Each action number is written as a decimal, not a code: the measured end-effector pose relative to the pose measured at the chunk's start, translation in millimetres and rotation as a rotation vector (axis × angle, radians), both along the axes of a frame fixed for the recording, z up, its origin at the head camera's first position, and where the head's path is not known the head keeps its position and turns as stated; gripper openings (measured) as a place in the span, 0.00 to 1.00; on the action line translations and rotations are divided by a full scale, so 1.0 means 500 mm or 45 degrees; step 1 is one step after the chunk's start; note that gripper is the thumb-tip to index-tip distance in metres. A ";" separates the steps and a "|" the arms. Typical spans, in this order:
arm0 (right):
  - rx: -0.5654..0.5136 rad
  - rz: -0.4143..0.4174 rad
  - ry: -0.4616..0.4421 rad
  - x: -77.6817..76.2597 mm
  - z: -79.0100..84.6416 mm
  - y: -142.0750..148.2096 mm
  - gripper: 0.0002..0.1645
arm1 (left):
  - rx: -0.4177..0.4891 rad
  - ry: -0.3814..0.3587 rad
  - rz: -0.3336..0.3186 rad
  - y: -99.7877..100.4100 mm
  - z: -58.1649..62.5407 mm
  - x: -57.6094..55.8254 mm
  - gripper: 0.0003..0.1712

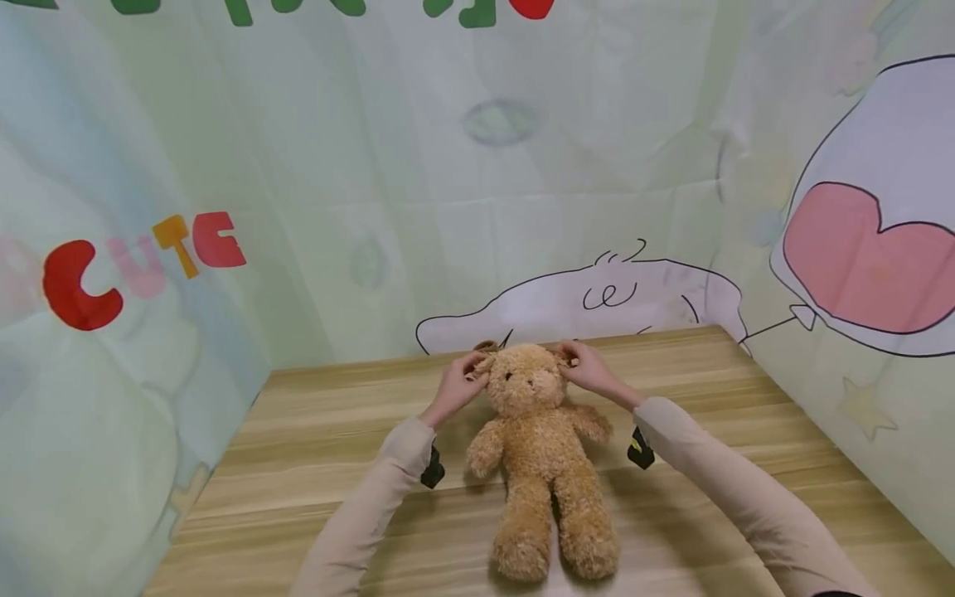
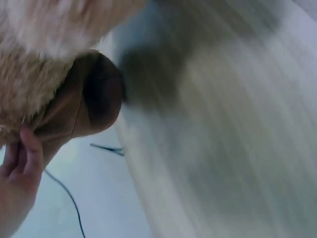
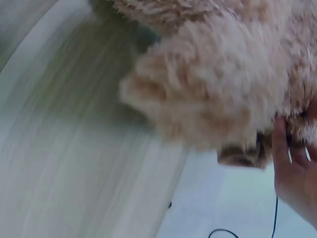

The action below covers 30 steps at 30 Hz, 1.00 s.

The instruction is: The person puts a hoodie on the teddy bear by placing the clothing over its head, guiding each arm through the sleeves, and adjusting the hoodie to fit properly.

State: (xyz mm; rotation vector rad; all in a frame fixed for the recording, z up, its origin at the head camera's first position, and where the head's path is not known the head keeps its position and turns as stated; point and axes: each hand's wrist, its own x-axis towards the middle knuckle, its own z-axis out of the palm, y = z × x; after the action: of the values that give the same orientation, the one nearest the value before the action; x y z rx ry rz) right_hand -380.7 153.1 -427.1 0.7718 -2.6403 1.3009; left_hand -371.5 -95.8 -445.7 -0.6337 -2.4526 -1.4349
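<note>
A tan, curly-furred teddy bear [image 1: 539, 439] lies face up, its head toward the far edge and its feet toward me. At the left side of its head, my left hand [image 1: 458, 388] pinches a smooth brown piece of fabric [image 2: 74, 109] against the fur. The fabric bulges out past the head with a dark hollow; its full shape is hidden. On the opposite side, beside the ear, my right hand [image 1: 594, 373] pinches with bent fingers. More brown fabric [image 3: 242, 156] shows near these fingers in the right wrist view, partly covered by fur.
The bear rests on a wood-grain table [image 1: 336, 431]. Behind and beside it hangs a pale printed curtain [image 1: 388, 207] with cartoon figures and letters, close to the table's far edge.
</note>
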 end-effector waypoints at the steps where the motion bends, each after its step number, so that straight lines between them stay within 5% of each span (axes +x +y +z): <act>1: -0.014 0.034 -0.031 -0.001 0.002 0.005 0.07 | -0.003 -0.007 -0.034 -0.006 0.004 0.000 0.13; 5: -0.027 0.084 -0.046 -0.002 0.010 0.013 0.05 | -0.066 0.003 -0.062 -0.005 0.019 -0.003 0.09; 10: 0.086 -0.035 0.145 0.011 0.004 -0.002 0.15 | -0.181 0.140 0.053 0.027 0.018 0.005 0.13; 15: 0.090 -0.212 0.314 0.024 -0.019 -0.029 0.23 | -0.133 0.334 0.222 0.057 -0.002 0.018 0.19; 19: 0.054 -0.209 0.430 0.032 -0.025 -0.023 0.18 | -0.107 0.386 0.227 0.055 -0.014 0.015 0.19; 23: -0.044 -0.046 0.416 0.022 -0.030 0.003 0.12 | -0.011 0.168 0.102 0.053 -0.008 0.006 0.08; 30: -0.106 0.075 0.110 0.013 -0.017 0.030 0.15 | 0.272 -0.467 -0.304 0.049 0.000 -0.013 0.29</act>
State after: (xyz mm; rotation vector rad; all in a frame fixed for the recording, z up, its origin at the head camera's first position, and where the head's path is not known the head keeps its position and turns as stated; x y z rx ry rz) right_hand -374.1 168.0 -435.7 0.8790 -2.4977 1.3501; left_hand -377.8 -71.3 -445.5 -0.6858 -2.4952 -2.0358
